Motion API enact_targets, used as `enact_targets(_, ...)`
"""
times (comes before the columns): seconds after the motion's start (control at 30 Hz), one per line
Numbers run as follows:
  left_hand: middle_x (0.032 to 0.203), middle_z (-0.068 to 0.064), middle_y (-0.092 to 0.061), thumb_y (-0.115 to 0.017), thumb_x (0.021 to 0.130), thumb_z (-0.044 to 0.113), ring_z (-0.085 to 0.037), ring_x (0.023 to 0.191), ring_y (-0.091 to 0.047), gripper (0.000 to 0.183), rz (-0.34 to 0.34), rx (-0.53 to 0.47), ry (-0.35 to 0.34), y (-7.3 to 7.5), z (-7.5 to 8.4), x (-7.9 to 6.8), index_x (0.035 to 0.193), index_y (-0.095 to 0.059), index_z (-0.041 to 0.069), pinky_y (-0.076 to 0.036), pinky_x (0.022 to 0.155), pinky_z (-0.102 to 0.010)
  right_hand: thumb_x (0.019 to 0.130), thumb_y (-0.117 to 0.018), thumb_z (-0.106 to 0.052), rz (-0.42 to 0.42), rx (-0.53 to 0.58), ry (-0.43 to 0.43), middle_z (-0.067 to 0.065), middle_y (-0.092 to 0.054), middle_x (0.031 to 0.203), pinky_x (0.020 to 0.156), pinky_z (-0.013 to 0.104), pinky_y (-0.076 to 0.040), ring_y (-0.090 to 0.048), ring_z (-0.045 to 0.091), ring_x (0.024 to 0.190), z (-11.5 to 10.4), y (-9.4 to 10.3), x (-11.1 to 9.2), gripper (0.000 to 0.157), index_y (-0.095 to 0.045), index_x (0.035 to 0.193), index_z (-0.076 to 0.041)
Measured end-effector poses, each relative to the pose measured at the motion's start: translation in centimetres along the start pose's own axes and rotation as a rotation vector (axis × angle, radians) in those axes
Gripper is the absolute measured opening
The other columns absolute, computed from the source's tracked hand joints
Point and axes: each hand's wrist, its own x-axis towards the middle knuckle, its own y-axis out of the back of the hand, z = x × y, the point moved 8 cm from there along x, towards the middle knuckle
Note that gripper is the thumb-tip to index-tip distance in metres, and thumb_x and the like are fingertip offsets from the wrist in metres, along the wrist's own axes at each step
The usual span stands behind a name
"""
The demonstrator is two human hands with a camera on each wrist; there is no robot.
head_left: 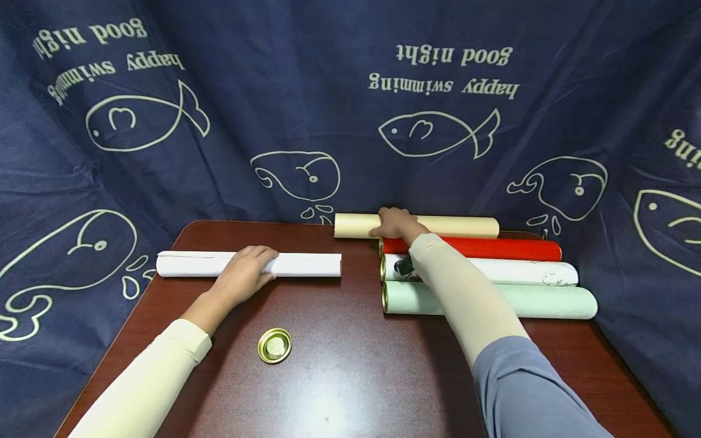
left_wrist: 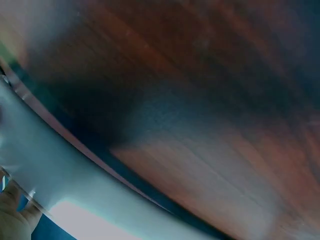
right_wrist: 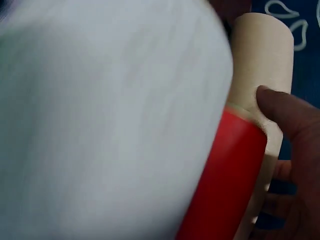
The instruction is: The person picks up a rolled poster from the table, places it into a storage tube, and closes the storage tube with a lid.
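Note:
At the back of the table, my right hand (head_left: 395, 222) grips a cream tube (head_left: 460, 225). The right wrist view shows its thumb on the near side of that tube and fingers round the far side. A white paper roll (head_left: 191, 265) lies crosswise at the left, held near its middle by my left hand (head_left: 244, 275). Its thumb is on the near side; the left wrist view catches some fingers (left_wrist: 17, 215) beyond the roll. Below the right hand lie a red tube (head_left: 509, 248), a white patterned tube (head_left: 526, 271) and a pale green tube (head_left: 547, 302), side by side.
A round gold lid (head_left: 275, 345) rests on the brown table (head_left: 350, 377), nearer than the paper roll. Dark blue cloth (head_left: 296, 73) with fish and whale drawings hangs behind the table and along both sides.

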Motion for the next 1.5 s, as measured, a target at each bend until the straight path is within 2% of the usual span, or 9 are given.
enact_targets(0.27,0.112,-0.013,-0.061,-0.084,0.08,0.015,-0.035,0.108,-0.06,0.044,0.015,-0.029,-0.033,1.2,1.2,-1.4,0.116,-0.061,0.003,-0.039,0.101,-0.063,0.087,-0.076,-0.037,-0.022,-0.099,0.05,0.017,-0.044,0.149,0.106,0.066,-0.026,-0.037,0.048,0.133,-3.2,-1.1,1.4,0.076,-0.041,0.148,-0.01)
enact_targets(0.37,0.11,-0.011,-0.061,-0.084,0.08,0.016,-0.031,0.102,-0.061,0.042,0.042,-0.047,-0.083,1.7,2.1,-1.8,0.114,-0.061,0.005,-0.045,0.096,-0.056,0.086,-0.078,-0.033,-0.02,-0.135,0.078,0.016,-0.045,0.148,0.106,0.065,-0.028,-0.04,0.045,0.132,-4.1,-1.7,1.8,0.077,-0.04,0.149,-0.012)
enact_targets(0.53,0.119,-0.012,-0.059,-0.085,0.079,0.016,-0.032,0.102,-0.061,0.039,0.096,-0.073,-0.137,2.8,3.1,-2.6,0.11,-0.063,0.007,-0.048,0.09,-0.051,0.084,-0.08,-0.034,0.049,-0.22,0.225,0.016,-0.053,0.135,0.102,0.06,-0.037,-0.049,0.039,0.125,-6.7,-1.9,2.6,0.073,-0.045,0.145,-0.013)
enact_targets(0.67,0.134,-0.018,-0.054,-0.084,0.08,0.017,-0.038,0.11,-0.06,0.035,0.078,-0.083,-0.144,3.0,3.9,-3.1,0.108,-0.063,0.01,-0.047,0.092,-0.056,0.082,-0.081,-0.039,0.157,-0.255,0.364,0.015,-0.057,0.129,0.098,0.056,-0.042,-0.052,0.037,0.12,-9.0,-0.8,2.1,0.075,-0.046,0.146,-0.017)
enact_targets(0.77,0.136,-0.019,-0.054,-0.083,0.081,0.017,-0.037,0.113,-0.059,0.032,0.063,-0.079,-0.148,3.2,4.3,-3.4,0.106,-0.064,0.011,-0.047,0.092,-0.056,0.081,-0.08,-0.041,0.242,-0.222,0.459,0.013,-0.057,0.124,0.094,0.053,-0.045,-0.053,0.035,0.115,-10.8,0.6,1.3,0.079,-0.045,0.148,-0.019)
enact_targets(0.93,0.126,-0.016,-0.062,-0.082,0.083,0.015,-0.034,0.113,-0.058,0.028,0.072,-0.072,-0.174,3.2,4.9,-3.8,0.105,-0.066,0.009,-0.047,0.092,-0.053,0.079,-0.08,-0.044,0.345,-0.167,0.579,0.01,-0.055,0.116,0.083,0.045,-0.047,-0.051,0.027,0.103,-13.2,3.2,-0.8,0.081,-0.044,0.149,-0.022)
enact_targets(1.1,0.119,-0.014,-0.066,-0.082,0.082,0.012,-0.033,0.11,-0.058,0.026,0.1,-0.078,-0.19,3.2,5.4,-4.2,0.103,-0.067,0.009,-0.047,0.092,-0.052,0.077,-0.081,-0.043,0.401,-0.186,0.641,0.011,-0.053,0.114,0.085,0.043,-0.045,-0.048,0.027,0.102,-13.6,5.4,-4.2,0.082,-0.046,0.147,-0.021)
enact_targets(1.3,0.116,-0.011,-0.064,-0.081,0.083,0.012,-0.031,0.106,-0.063,0.026,0.132,-0.111,-0.202,3.3,6.1,-4.2,0.104,-0.065,0.009,-0.049,0.092,-0.05,0.076,-0.082,-0.041,0.467,-0.225,0.684,0.012,-0.058,0.121,0.09,0.048,-0.043,-0.05,0.031,0.108,-11.2,7.1,-9.2,0.08,-0.049,0.145,-0.019)
enact_targets(1.5,0.115,-0.011,-0.065,-0.08,0.082,0.01,-0.032,0.105,-0.063,0.026,0.172,-0.083,-0.222,4.0,6.5,-4.2,0.104,-0.067,0.009,-0.048,0.093,-0.05,0.074,-0.083,-0.042,0.57,-0.27,0.689,0.011,-0.066,0.107,0.084,0.051,-0.044,-0.053,0.034,0.103,-8.1,7.8,-14.6,0.081,-0.05,0.143,-0.017)
